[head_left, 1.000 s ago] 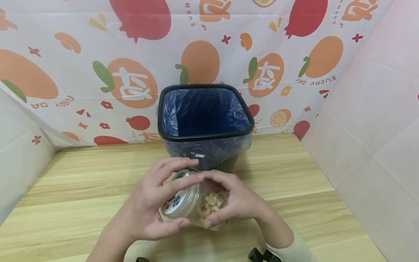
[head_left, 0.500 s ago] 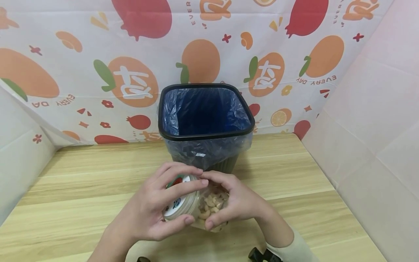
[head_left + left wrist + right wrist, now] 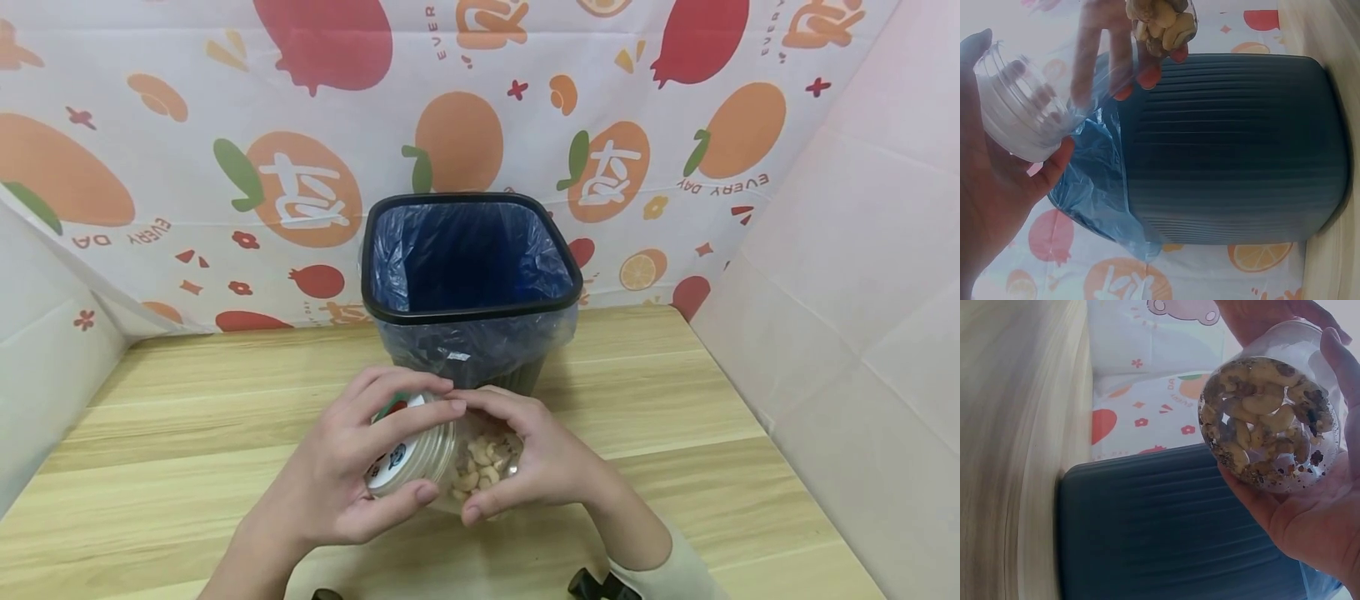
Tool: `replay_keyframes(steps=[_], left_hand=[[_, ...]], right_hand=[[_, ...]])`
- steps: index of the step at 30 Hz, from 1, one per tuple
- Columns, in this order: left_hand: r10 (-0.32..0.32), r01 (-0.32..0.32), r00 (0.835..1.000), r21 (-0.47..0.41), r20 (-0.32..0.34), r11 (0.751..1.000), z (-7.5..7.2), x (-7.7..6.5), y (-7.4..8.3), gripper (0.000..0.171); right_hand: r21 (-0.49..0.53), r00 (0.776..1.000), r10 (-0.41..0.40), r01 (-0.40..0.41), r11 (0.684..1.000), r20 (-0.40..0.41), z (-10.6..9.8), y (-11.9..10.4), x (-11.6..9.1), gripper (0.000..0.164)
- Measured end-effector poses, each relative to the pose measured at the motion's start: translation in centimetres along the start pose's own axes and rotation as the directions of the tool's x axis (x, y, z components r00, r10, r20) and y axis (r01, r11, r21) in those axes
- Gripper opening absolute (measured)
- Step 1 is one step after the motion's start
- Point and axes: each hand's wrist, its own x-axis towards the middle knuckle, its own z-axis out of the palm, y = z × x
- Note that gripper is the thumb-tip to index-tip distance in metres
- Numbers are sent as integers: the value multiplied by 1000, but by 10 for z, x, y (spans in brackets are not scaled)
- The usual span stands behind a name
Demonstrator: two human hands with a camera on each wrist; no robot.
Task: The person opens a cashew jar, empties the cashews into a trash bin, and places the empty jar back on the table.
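Both hands hold a clear plastic jar of cashews [image 3: 486, 468], tilted over the table in front of the bin. My left hand [image 3: 337, 471] curls its fingers and thumb around the screw lid [image 3: 392, 463], which carries a white label with green and red print. My right hand [image 3: 542, 458] grips the body of the jar, its thumb on the near side. In the right wrist view the jar's round base [image 3: 1266, 419] shows cashews and dark crumbs against it. The left wrist view shows the ribbed lid rim [image 3: 1022, 106] between thumb and fingers.
A dark bin [image 3: 472, 317] with a clear bluish liner folded over its rim stands just beyond the hands. A fruit-print cloth [image 3: 465, 50] hangs behind it. The wood-grain table [image 3: 187, 433] lies below, with pale panels at both sides.
The jar and both hands shift slightly right and then back left. The label on the lid shows at a slightly different angle. Both hands keep their hold.
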Motion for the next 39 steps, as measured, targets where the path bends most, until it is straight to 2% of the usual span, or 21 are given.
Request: replay_keyframes(steps=[9,18,23,30,39], left_hand=[[-32,32,999,17,6,999,-1,-2,1,44],[-7,7,1000,35,-27,999,-6,-3,-5,46],[-35,37,999,47,-37,998,-11,-6,-9,48],[-105,107,994,71,-34,992,-26,-9,-10,45],[-127,139,987,132,-94,981,-53,-10,-10,50]], right_hand=[[24,1000,25,-25,999,5,0,2,-1,86],[-8,999,33,-33,999,-20,-1,2,-2,92],[-36,999,35,-36,999,-29,-2,2,-2,99],[-38,998,45,-47,998,-50,-5,0,-2,101],[16,995,63,-62,998,-78,-14,-4,-5,97]])
